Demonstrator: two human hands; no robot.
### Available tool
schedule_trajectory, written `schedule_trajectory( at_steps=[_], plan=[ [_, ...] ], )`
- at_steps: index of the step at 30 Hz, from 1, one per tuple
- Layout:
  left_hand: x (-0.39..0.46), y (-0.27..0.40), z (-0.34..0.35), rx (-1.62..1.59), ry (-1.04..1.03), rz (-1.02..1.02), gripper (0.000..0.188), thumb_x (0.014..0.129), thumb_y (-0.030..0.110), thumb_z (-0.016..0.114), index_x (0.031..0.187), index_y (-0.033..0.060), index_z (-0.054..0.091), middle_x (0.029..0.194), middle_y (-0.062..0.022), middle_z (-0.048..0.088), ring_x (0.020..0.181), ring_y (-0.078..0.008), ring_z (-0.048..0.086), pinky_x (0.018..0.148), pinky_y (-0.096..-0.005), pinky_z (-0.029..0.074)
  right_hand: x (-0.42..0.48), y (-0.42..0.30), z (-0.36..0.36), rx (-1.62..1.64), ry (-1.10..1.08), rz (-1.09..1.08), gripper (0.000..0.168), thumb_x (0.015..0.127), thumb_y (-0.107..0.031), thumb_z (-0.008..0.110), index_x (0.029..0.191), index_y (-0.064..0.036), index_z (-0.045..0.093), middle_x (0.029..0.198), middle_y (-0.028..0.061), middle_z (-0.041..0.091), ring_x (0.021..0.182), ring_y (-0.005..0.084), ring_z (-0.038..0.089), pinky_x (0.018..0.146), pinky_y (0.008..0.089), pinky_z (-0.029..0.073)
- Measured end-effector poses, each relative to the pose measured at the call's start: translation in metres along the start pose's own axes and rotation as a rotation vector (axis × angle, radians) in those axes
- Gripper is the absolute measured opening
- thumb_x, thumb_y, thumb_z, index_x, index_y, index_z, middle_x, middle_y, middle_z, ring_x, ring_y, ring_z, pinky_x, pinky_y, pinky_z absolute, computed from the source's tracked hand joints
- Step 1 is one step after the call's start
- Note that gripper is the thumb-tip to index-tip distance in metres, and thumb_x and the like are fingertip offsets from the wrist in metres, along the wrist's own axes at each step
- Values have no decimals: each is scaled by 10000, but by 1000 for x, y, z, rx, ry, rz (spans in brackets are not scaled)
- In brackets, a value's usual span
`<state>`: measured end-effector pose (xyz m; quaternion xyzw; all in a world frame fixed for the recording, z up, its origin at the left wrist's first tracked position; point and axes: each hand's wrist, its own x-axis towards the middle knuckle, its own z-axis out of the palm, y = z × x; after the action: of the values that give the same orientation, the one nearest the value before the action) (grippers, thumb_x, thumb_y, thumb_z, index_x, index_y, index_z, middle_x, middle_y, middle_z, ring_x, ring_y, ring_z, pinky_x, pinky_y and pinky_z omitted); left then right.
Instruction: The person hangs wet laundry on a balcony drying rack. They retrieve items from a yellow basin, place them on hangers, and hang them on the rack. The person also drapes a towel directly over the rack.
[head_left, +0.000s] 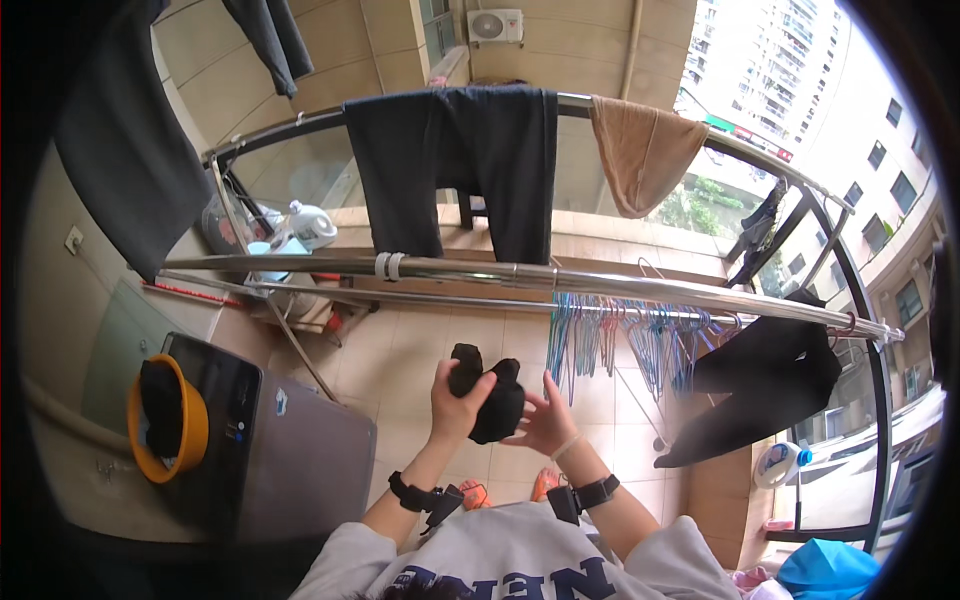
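Note:
A bunched black cloth item (499, 409), perhaps socks, is gripped between the thumb and fingers of my left hand (456, 401). My right hand (551, 424) is at the bundle's right side, thumb raised and fingers spread; its fingertips reach the cloth, and whether they grip it I cannot tell. Both hands are in front of my chest, above the tiled floor. Beyond them runs a metal drying rail (480, 271), with many coloured hangers (592, 337) on a lower bar. To the left, an orange basin (196, 427) holds dark cloth (160, 409) on a washing machine (307, 450).
Dark trousers (450, 150) and a brown cloth (646, 150) hang over the balcony railing. Black trousers (757, 375) hang at the right, near a detergent bottle (778, 465). Another bottle (311, 225) stands at the back left. A slanted rack leg (300, 349) reaches the floor.

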<state>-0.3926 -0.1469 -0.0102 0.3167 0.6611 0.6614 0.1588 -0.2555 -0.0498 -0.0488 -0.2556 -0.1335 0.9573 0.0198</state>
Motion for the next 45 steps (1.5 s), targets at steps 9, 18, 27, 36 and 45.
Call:
schedule_trajectory(
  at_steps=[9, 18, 27, 36, 45],
  plan=[
    [-27, 43, 7, 138, -100, 415, 506, 639, 142, 792, 1043, 52, 501, 885, -103, 584, 803, -197, 587, 693, -295, 469, 14, 23, 31, 185, -307, -153, 343, 871, -341, 540, 1102, -89, 557, 1083, 79, 599, 967, 208, 583, 880, 359, 469],
    [-21, 78, -8, 559, -306, 817, 419, 588, 77, 769, 936, 56, 538, 982, -147, 552, 865, -323, 557, 790, -388, 440, 17, 26, 37, 309, -322, -63, 410, 872, -395, 531, 1110, -62, 544, 1039, 103, 605, 964, 234, 591, 871, 390, 477],
    [-24, 83, -29, -399, -53, 312, 170, 814, 77, 541, 880, 70, 385, 788, -114, 558, 768, -209, 559, 770, -338, 432, -5, 30, 85, 190, -435, -136, 354, 846, -294, 549, 1130, -82, 552, 1077, 71, 604, 994, 208, 581, 901, 355, 452],
    [-2, 72, -50, -179, -384, 328, 275, 741, 149, 605, 979, 12, 600, 1292, -218, 440, 1176, -305, 437, 1079, -463, 186, 0, 19, 106, 162, -174, -196, 254, 784, -230, 601, 988, -81, 568, 913, 91, 615, 826, 220, 614, 760, 351, 519],
    [-14, 60, -23, -956, 249, -408, 347, 879, 450, 522, 818, 109, 518, 792, -17, 535, 843, -178, 571, 763, -300, 459, 8, 33, 125, -149, 252, -857, 439, 686, -136, 720, 1038, -40, 478, 939, 90, 580, 866, 175, 577, 758, 310, 487]
  ],
)
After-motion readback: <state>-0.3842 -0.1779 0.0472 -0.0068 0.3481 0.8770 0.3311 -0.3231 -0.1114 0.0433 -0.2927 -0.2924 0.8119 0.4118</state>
